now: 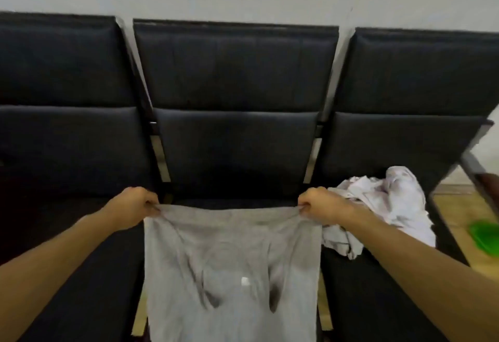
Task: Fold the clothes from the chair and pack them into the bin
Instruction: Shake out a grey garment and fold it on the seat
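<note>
We hold both bare arms out in front of us, stretched forward and a bit apart. Our left hand (133, 208) is curled into a fist, its fingers (151, 204) pinching one top corner of the soft grey cotton shirt (232, 268). Our right hand (322, 205) is curled the same way, pinching the other top corner. Both hands sit level.

light: dim, even, no glare | shadows: soft, dark seats (235, 158) lose detail | sharpness: whole frame slightly blurred | edges: wide-angle bending of seat backs
</note>
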Motion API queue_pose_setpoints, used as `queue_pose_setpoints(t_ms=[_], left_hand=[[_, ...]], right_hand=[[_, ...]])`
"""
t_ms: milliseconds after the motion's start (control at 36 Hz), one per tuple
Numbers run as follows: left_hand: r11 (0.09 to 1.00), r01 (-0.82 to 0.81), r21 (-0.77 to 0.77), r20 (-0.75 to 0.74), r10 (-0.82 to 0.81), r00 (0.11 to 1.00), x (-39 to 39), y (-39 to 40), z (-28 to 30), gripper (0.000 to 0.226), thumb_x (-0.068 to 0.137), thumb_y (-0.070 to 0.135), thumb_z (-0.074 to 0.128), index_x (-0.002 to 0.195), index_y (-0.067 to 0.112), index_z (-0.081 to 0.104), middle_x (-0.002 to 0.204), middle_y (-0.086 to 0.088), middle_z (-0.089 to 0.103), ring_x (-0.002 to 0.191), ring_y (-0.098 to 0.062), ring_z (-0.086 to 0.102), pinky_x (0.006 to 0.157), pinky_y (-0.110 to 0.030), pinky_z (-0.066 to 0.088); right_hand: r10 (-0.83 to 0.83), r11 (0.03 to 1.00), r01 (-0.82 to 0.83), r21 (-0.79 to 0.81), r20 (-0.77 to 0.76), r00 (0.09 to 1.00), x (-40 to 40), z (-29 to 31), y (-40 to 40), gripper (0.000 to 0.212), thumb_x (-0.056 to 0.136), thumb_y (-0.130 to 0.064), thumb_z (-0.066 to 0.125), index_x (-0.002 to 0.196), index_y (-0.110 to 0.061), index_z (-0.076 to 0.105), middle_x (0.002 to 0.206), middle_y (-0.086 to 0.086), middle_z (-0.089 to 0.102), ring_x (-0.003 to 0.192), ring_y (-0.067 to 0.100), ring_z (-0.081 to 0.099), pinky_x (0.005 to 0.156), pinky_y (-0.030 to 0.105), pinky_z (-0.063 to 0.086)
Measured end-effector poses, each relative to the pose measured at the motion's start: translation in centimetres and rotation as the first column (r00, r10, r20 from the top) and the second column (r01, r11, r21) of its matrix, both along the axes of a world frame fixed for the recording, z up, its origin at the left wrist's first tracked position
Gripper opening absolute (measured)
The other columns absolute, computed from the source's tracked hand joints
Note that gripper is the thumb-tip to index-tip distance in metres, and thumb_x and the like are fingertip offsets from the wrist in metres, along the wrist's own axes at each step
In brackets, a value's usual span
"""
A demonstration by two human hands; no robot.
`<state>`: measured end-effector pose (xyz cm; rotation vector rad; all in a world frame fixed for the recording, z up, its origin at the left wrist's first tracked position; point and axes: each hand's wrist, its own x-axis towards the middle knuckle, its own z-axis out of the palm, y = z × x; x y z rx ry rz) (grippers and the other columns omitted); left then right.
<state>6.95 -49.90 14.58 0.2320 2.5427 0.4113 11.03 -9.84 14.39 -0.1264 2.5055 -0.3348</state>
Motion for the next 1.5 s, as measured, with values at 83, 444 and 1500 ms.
queue_pose_setpoints(t_ms=[83, 444, 1500], left_hand=[[0.999, -0.053, 0.003, -0.053, 0.054, 0.997, -5.4, -0.3, -8.8, 0.016, 0.092, 0.019, 0.058, 0.078, 0.021, 0.066, 0.087, -0.002, 0.064, 0.082, -0.017, 0.058, 0.068, -0.027, 0.044], [0.998, 0.061, -0.019, -0.450, -0.063, 0.891, -17.5, 0.1, -25.0, 0.014, 0.089, 0.009, 0.060, 0.094, 0.002, 0.070, 0.095, -0.019, 0.061, 0.087, -0.040, 0.057, 0.074, -0.046, 0.048], [0.925, 0.317, -0.209, -0.446, -0.378, 0.811, 10.0, -5.9, -27.3, 0.035, 0.050, -0.006, 0.085, 0.067, 0.008, 0.059, 0.067, -0.005, 0.053, 0.056, -0.023, 0.052, 0.050, -0.032, 0.042]], right_hand=[[-0.081, 0.995, 0.084, 0.062, -0.043, 0.996, -4.5, -8.6, -0.8, 0.016, 0.095, -0.020, 0.047, 0.094, -0.025, 0.061, 0.111, 0.008, 0.059, 0.099, 0.028, 0.057, 0.082, 0.036, 0.047], [-0.121, 0.949, 0.203, 0.241, -0.314, 0.942, -12.8, -25.6, -1.3, 0.023, 0.094, -0.011, 0.048, 0.111, -0.008, 0.063, 0.108, 0.015, 0.062, 0.100, 0.036, 0.057, 0.086, 0.042, 0.047], [0.184, 0.983, -0.176, 0.055, -0.385, 0.905, 13.6, -28.0, -1.8, 0.043, 0.046, 0.009, 0.077, 0.066, -0.017, 0.048, 0.064, -0.001, 0.049, 0.054, 0.021, 0.050, 0.049, 0.032, 0.042]])
